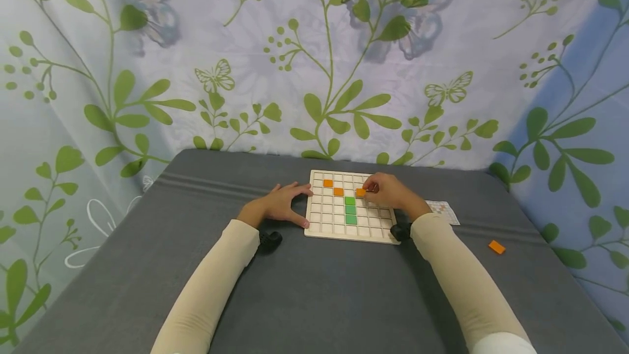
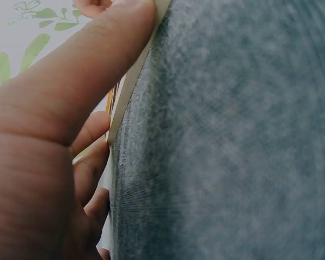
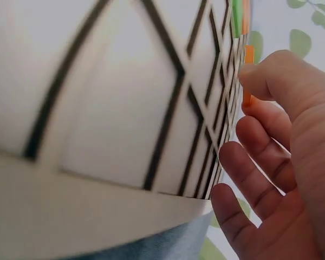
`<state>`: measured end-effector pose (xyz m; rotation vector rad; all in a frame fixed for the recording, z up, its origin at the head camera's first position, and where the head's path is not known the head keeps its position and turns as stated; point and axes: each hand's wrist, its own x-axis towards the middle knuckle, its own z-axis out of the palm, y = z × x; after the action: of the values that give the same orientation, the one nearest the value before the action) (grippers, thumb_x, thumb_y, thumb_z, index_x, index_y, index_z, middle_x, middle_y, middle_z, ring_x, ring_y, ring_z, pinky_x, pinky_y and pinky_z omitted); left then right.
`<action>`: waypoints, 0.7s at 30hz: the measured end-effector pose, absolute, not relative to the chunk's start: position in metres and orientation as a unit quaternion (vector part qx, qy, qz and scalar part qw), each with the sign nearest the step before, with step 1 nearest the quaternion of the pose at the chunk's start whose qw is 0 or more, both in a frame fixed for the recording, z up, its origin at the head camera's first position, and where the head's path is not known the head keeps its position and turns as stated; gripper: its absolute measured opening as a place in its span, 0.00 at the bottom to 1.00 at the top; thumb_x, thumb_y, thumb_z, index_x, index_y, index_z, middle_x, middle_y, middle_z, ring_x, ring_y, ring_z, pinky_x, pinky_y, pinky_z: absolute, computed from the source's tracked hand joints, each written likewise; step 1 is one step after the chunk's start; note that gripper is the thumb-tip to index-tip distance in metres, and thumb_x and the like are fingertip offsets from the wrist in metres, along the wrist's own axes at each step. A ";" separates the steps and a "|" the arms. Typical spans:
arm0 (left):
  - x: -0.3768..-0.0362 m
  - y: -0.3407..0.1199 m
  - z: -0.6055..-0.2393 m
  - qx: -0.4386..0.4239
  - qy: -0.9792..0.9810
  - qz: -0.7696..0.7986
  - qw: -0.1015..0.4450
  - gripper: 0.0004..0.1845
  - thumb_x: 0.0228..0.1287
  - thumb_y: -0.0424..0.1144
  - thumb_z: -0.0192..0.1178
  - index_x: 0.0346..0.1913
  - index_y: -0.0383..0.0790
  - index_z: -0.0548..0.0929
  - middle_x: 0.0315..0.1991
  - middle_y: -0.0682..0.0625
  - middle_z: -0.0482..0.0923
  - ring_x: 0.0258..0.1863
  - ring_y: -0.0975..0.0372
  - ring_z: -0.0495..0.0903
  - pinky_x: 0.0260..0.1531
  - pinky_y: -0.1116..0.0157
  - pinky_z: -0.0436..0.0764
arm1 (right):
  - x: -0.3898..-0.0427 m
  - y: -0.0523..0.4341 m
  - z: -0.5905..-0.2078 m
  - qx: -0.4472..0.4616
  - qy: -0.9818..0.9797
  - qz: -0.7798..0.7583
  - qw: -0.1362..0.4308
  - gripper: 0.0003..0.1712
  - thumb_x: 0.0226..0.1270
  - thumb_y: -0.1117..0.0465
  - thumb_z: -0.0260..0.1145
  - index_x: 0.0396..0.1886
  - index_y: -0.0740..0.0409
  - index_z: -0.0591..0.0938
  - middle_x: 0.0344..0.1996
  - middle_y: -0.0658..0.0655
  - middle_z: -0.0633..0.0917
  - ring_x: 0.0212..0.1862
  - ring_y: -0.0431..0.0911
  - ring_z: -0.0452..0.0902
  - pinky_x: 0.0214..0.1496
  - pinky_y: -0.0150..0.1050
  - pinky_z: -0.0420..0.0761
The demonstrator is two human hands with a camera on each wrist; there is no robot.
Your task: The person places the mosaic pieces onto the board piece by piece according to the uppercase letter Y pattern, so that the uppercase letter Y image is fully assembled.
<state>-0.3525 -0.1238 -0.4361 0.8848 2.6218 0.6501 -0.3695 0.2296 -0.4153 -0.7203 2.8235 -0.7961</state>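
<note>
A pale wooden grid board (image 1: 328, 218) lies on the table. Three green tiles (image 1: 350, 210) form a short column on it, and two orange tiles (image 1: 338, 192) sit in cells up and to the left of them. Between thumb and index finger my right hand (image 1: 390, 191) pinches another orange tile (image 1: 361, 193) over the upper right part of the grid. The right wrist view shows this orange tile (image 3: 249, 57) edge-on, the other fingers loosely bent. My left hand (image 1: 281, 202) is spread along the board's left edge, thumb at the near corner and fingertips farther up.
A small printed paper card (image 1: 443, 212) with a grid pattern lies right of the board, partly behind my right forearm. Farther right is a loose orange tile (image 1: 497, 247). Grey cloth covers the table (image 1: 314, 294); a leaf-patterned curtain (image 1: 275, 102) hangs behind it.
</note>
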 end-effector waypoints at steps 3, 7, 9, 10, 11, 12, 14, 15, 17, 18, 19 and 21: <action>-0.353 -0.123 -0.436 0.307 0.911 0.230 0.149 0.48 0.52 0.65 0.74 0.74 0.55 0.68 0.80 0.58 0.49 0.80 0.53 0.42 0.73 0.41 0.35 | -0.372 0.229 -0.417 -0.233 0.935 -0.259 0.060 0.12 0.67 0.61 0.72 0.48 0.60 0.85 0.42 0.55 0.84 0.44 0.50 0.80 0.49 0.50 0.81; -0.352 -0.123 -0.436 0.305 0.912 0.231 0.149 0.48 0.52 0.65 0.74 0.74 0.55 0.68 0.80 0.58 0.50 0.80 0.53 0.42 0.73 0.41 0.35 | -0.374 0.229 -0.419 -0.230 0.937 -0.255 0.059 0.12 0.68 0.61 0.72 0.48 0.60 0.86 0.41 0.55 0.84 0.45 0.51 0.80 0.50 0.50 0.81; -0.352 -0.123 -0.436 0.305 0.912 0.231 0.149 0.48 0.52 0.64 0.74 0.74 0.54 0.68 0.80 0.57 0.50 0.80 0.52 0.43 0.73 0.41 0.35 | -0.375 0.228 -0.420 -0.230 0.937 -0.255 0.065 0.12 0.68 0.61 0.72 0.49 0.60 0.86 0.42 0.55 0.84 0.45 0.50 0.80 0.50 0.50 0.81; -0.352 -0.123 -0.436 0.306 0.911 0.231 0.148 0.48 0.52 0.64 0.74 0.74 0.54 0.68 0.80 0.57 0.50 0.80 0.52 0.43 0.73 0.40 0.35 | -0.375 0.228 -0.420 -0.231 0.937 -0.255 0.067 0.12 0.68 0.61 0.72 0.49 0.60 0.86 0.42 0.55 0.84 0.45 0.50 0.80 0.50 0.50 0.81; -0.352 -0.123 -0.436 0.307 0.911 0.232 0.148 0.48 0.52 0.64 0.74 0.74 0.53 0.68 0.80 0.57 0.50 0.80 0.52 0.43 0.73 0.40 0.35 | -0.375 0.228 -0.421 -0.230 0.936 -0.255 0.069 0.12 0.68 0.61 0.72 0.49 0.60 0.86 0.42 0.54 0.84 0.45 0.50 0.80 0.50 0.50 0.81; -0.351 -0.123 -0.436 0.308 0.911 0.232 0.148 0.48 0.52 0.64 0.74 0.74 0.53 0.68 0.80 0.56 0.50 0.80 0.52 0.43 0.73 0.40 0.35 | -0.375 0.228 -0.421 -0.230 0.936 -0.256 0.071 0.12 0.68 0.61 0.71 0.49 0.60 0.86 0.42 0.54 0.84 0.45 0.50 0.80 0.50 0.50 0.80; -0.351 -0.123 -0.436 0.307 0.911 0.232 0.149 0.48 0.52 0.64 0.74 0.74 0.53 0.68 0.80 0.56 0.50 0.80 0.52 0.43 0.73 0.40 0.35 | -0.375 0.227 -0.421 -0.228 0.936 -0.258 0.076 0.12 0.69 0.61 0.71 0.49 0.60 0.85 0.42 0.54 0.84 0.45 0.50 0.80 0.50 0.50 0.80; -0.351 -0.123 -0.436 0.307 0.911 0.233 0.149 0.48 0.52 0.64 0.74 0.74 0.53 0.68 0.80 0.56 0.50 0.80 0.52 0.43 0.73 0.40 0.35 | -0.375 0.227 -0.421 -0.226 0.936 -0.258 0.076 0.12 0.69 0.60 0.71 0.49 0.59 0.85 0.42 0.54 0.84 0.45 0.50 0.79 0.51 0.50 0.80; -0.351 -0.123 -0.436 0.306 0.910 0.234 0.150 0.48 0.52 0.64 0.74 0.74 0.53 0.68 0.80 0.56 0.50 0.80 0.52 0.42 0.73 0.40 0.35 | -0.375 0.227 -0.421 -0.220 0.937 -0.261 0.078 0.13 0.69 0.60 0.71 0.49 0.59 0.85 0.42 0.54 0.84 0.45 0.50 0.79 0.51 0.50 0.80; -0.351 -0.123 -0.436 0.306 0.910 0.235 0.149 0.48 0.52 0.64 0.74 0.74 0.53 0.68 0.80 0.56 0.50 0.80 0.52 0.42 0.73 0.40 0.35 | -0.375 0.227 -0.421 -0.217 0.937 -0.262 0.079 0.13 0.69 0.60 0.71 0.49 0.59 0.85 0.42 0.55 0.84 0.45 0.50 0.79 0.51 0.51 0.79; -0.351 -0.123 -0.436 0.307 0.910 0.236 0.149 0.48 0.52 0.64 0.74 0.74 0.53 0.68 0.80 0.56 0.50 0.80 0.52 0.42 0.73 0.40 0.35 | -0.375 0.227 -0.421 -0.214 0.937 -0.263 0.080 0.13 0.69 0.60 0.71 0.50 0.59 0.85 0.43 0.55 0.84 0.45 0.50 0.79 0.51 0.51 0.79; -0.352 -0.123 -0.435 0.306 0.910 0.237 0.149 0.48 0.52 0.64 0.74 0.74 0.53 0.68 0.80 0.56 0.50 0.80 0.52 0.42 0.73 0.40 0.35 | -0.375 0.227 -0.421 -0.209 0.937 -0.266 0.082 0.13 0.68 0.59 0.71 0.50 0.59 0.85 0.43 0.55 0.83 0.46 0.51 0.79 0.51 0.51 0.79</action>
<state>-0.3518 -0.1228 -0.4353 0.8809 2.6149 0.6803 -0.3745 0.2274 -0.4206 -0.6233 2.8013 -0.7963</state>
